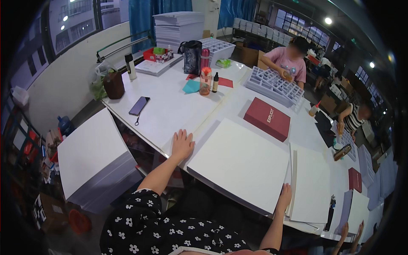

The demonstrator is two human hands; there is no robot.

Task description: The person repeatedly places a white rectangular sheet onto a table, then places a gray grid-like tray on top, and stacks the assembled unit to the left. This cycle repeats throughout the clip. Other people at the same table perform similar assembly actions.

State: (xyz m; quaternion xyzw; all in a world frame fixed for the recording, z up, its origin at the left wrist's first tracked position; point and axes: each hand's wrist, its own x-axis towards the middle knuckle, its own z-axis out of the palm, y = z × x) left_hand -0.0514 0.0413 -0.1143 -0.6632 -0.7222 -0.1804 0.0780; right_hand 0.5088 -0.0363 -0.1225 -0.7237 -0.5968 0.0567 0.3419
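A wide stack of white boards lies on the table in front of me. My left hand rests on the tabletop just beyond the stack's left corner, fingers spread and holding nothing. Against the stack's right edge, near its front corner, is my right hand. Its fingers lie stretched along that edge, and its palm side is hidden. To its right lie several thinner white sheets in a loose pile. Behind the stack sits a dark red box with pale lettering on its lid.
At my left stands a tall stack of white boards. The table carries a phone, an orange bottle and a dark bag. Across it, a person in pink works at a white divided tray. More people are at the right.
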